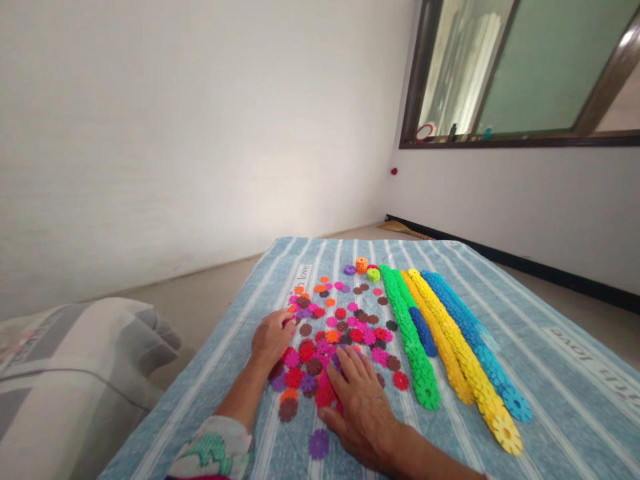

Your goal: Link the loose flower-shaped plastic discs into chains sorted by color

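Several small flat plastic snowflake discs [340, 333] in red, pink, purple, orange and brown lie scattered on a blue striped bedsheet [550, 373]. My left hand [271, 337] rests at the pile's left edge, fingers curled around a pink disc. My right hand [361, 400] lies flat on the discs near me, fingers stretched out and slightly apart. To the right lie long rows of joined discs: green [413, 340], yellow [465, 353] and blue [475, 333]. A loose purple disc [319, 443] lies by my right wrist.
Short stacks of orange [361, 265], purple [349, 270] and green [373, 274] discs stand at the far end of the pile. A grey-white pillow [75, 373] lies at the left. A white wall is ahead, and a window [525, 67] is at the upper right.
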Motion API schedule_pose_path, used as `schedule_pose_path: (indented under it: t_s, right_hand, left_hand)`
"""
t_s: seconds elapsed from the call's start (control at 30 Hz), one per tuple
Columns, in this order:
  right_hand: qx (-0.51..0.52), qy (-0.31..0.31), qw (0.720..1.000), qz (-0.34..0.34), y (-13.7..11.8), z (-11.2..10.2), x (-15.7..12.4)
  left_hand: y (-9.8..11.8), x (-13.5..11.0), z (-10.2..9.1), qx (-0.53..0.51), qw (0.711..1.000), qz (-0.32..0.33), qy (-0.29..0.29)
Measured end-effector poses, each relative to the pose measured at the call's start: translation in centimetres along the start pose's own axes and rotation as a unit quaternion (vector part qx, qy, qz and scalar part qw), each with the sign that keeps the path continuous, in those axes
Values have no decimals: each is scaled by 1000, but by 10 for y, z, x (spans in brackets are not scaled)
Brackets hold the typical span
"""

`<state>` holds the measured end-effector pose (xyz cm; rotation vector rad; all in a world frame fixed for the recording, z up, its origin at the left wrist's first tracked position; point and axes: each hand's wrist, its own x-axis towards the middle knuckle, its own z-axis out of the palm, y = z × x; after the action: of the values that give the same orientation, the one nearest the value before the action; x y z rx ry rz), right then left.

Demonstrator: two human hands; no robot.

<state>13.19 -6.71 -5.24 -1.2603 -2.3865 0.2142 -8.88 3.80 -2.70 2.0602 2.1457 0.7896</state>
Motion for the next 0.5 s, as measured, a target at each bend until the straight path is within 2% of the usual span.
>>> schedule_pose_path:
  t_s: [0.1,0.2,0.27,0.33,0.43,0.5]
  right_hand:
    - [-5,19,999,-37,5,-5,-12]
    - [-44,70,994,-75,15,-1,-29]
    - [-71,133,982,-118,23,12,-38]
    - [-92,240,952,-165,30,31,-44]
    - [-111,364,907,-179,35,60,-43]
    - [-105,407,889,-182,35,72,-40]
  left_hand:
    - [1,1,-2,-3,1000,-1,4]
    - [1,1,-2,-2,1000,-3,5]
    - [0,2,-2,-2,1000,2,7]
    - [-2,3,0,-3,1000,10,13]
    - [-7,3,3,-7,999,22,26]
    - [-9,3,6,-14,999,33,29]
